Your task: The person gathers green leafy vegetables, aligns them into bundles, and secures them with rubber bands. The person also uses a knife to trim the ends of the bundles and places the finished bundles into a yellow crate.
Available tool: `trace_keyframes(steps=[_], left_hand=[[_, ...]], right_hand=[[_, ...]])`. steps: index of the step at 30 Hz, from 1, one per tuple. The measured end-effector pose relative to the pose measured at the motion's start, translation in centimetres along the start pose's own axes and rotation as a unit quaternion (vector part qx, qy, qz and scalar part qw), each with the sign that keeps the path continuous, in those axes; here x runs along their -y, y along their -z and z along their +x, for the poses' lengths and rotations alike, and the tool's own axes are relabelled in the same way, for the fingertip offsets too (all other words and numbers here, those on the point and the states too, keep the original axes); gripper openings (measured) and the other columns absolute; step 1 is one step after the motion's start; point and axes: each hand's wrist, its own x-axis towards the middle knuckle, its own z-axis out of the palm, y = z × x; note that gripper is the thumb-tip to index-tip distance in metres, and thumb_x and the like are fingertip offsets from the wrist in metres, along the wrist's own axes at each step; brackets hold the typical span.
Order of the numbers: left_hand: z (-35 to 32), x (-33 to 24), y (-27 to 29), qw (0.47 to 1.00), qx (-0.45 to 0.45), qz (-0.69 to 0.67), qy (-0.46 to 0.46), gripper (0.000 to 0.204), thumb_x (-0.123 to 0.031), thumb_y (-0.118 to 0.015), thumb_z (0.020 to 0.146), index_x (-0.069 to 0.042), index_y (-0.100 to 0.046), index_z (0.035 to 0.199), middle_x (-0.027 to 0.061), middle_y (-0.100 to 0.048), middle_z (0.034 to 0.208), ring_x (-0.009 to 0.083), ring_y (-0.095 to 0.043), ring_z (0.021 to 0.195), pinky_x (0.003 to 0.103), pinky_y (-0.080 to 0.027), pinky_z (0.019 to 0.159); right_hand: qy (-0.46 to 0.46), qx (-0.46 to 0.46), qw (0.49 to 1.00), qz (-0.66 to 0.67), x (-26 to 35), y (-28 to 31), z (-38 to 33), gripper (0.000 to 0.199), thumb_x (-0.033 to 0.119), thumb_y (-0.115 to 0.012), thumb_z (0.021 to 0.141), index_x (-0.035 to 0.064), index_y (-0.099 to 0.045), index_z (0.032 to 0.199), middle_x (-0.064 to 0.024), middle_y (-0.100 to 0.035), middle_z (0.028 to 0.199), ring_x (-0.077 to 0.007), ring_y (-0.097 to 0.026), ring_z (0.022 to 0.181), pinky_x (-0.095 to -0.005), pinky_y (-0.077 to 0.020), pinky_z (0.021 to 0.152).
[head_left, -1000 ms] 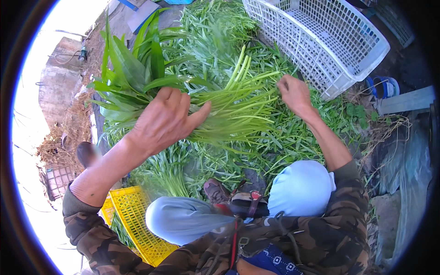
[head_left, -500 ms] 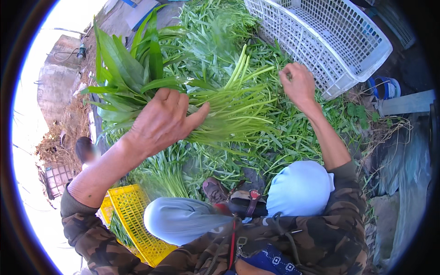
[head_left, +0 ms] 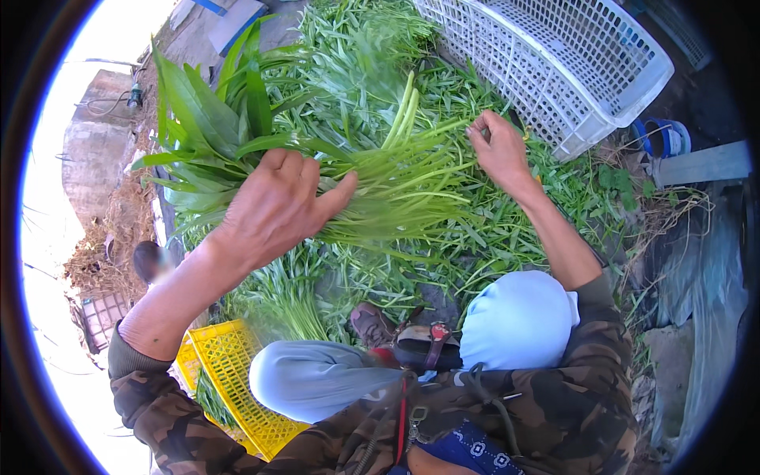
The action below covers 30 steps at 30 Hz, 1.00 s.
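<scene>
Right hand (head_left: 500, 152) has closed in on the two-o'clock stem ends (head_left: 456, 127) of the leafy green bunch (head_left: 388, 198), pinch unclear; left hand (head_left: 273, 199) clamps it, so both attend it.

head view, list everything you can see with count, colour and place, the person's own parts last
held bunch of greens: one, green, upper middle
loose greens: too many to count, green, across the ground
white crate: one, white, upper right
yellow crate: at least one, yellow, lower left
flat panel: one, blue-grey, upper left
round item: one, blue, right
bar: one, pale grey, far right
plastic sheeting: count unclear, pale bluish, right
other person: one, dark head, left
shoe: one, brownish, lower middle
knees: two, light blue coverings, lower middle
sleeves: two, brown camouflage, lower corners
left hand: one, bare, around the bunch
right hand: one, bare, by the stem ends
</scene>
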Motion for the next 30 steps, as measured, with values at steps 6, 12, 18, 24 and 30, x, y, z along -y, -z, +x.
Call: trace_keyframes(steps=[6, 12, 18, 24, 30], left_hand=[[0.3, 0.0, 0.4, 1.0, -0.015, 0.021, -0.011, 0.043, -0.018, -0.054, 0.084, -0.019, -0.057, 0.127, 0.003, -0.051, 0.073, 0.0192, -0.053, 0.07, 0.032, -0.04, 0.065], [0.6, -0.2, 0.5, 1.0, -0.017, 0.017, -0.017, 0.043, -0.018, -0.055, 0.084, -0.02, -0.057, 0.127, 0.0031, -0.051, 0.074, 0.0192, -0.053, 0.07, 0.032, -0.04, 0.065], [0.2, -0.4, -0.1, 1.0, -0.02, 0.006, -0.017, 0.044, -0.018, -0.055, 0.083, -0.019, -0.057, 0.128, 0.0036, -0.051, 0.074, 0.02, -0.053, 0.07, 0.032, -0.041, 0.065], [-0.2, -0.7, -0.9, 1.0, 0.002, 0.008, -0.023, 0.053, -0.013, -0.053, 0.083, -0.02, -0.051, 0.136, 0.0039, -0.047, 0.076, 0.0195, -0.05, 0.071, 0.034, -0.04, 0.068], [0.1, -0.7, -0.9, 0.999, 0.019, 0.01, -0.028, 0.055, -0.013, -0.053, 0.083, -0.021, -0.05, 0.137, 0.0037, -0.047, 0.076, 0.0192, -0.05, 0.072, 0.034, -0.04, 0.068]], right_hand=[[-0.068, 0.206, 0.97, 0.113, -3.1, -2.0, 0.1, 0.039, 0.028, -0.067, 0.089, 0.0036, -0.065, 0.12, -0.0148, -0.066, 0.109, -0.0253, -0.061, 0.104, -0.0364, -0.0476, 0.09], [-0.176, 0.254, 0.876, 0.372, -2.4, -4.4, -0.5, 0.032, 0.029, -0.067, 0.092, 0.0073, -0.067, 0.115, -0.0053, -0.068, 0.11, -0.0162, -0.054, 0.111, -0.038, -0.0308, 0.107], [-0.285, 0.035, 0.88, 0.379, -5.4, -3.5, -0.4, 0.023, 0.028, -0.058, 0.096, 0.0106, -0.072, 0.104, -0.0004, -0.07, 0.107, -0.0159, -0.055, 0.112, -0.0395, -0.0306, 0.105], [-0.233, 0.056, 0.917, 0.318, -5.3, -3.4, -2.3, 0.031, 0.032, -0.057, 0.097, 0.0076, -0.072, 0.108, -0.0048, -0.069, 0.115, -0.0175, -0.054, 0.119, -0.0376, -0.0356, 0.102], [-0.111, 0.226, 0.937, 0.244, -4.0, -5.7, -2.5, 0.022, 0.02, -0.065, 0.094, 0.0029, -0.071, 0.106, -0.0046, -0.07, 0.098, -0.0102, -0.058, 0.09, -0.0299, -0.0458, 0.083]])
